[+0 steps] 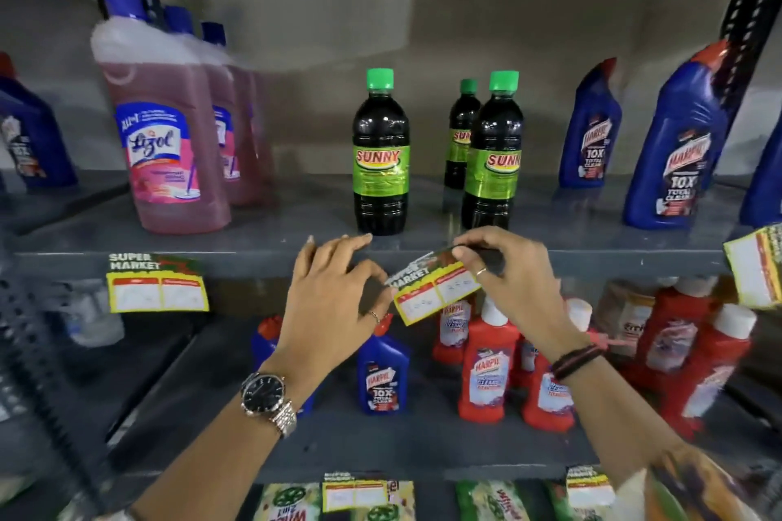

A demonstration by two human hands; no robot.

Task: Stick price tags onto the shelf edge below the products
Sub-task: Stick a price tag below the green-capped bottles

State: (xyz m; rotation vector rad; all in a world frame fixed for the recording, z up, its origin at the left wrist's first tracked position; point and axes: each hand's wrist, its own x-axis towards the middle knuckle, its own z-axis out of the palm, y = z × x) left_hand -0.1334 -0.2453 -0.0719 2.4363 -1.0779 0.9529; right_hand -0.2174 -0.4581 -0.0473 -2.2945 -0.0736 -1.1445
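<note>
A yellow and green "Super Market" price tag [436, 288] hangs tilted just below the grey shelf edge [262, 262], under the dark Sunny bottles [381, 156]. My right hand [503, 275] pinches its upper right corner. My left hand [334, 292] touches the tag's left end with thumb and fingers, its fingertips resting on the shelf edge. Another price tag [157, 286] is stuck on the same edge below the pink Lizol bottles [165, 131]. A third price tag [755, 271] shows at the far right.
Blue Harpic bottles [673, 148] stand at the right of the upper shelf. The lower shelf holds red Harpic bottles [486, 368] and one blue bottle [383, 372]. More tags [353, 493] sit on the bottom shelf edge. A black rack post [749, 25] rises at right.
</note>
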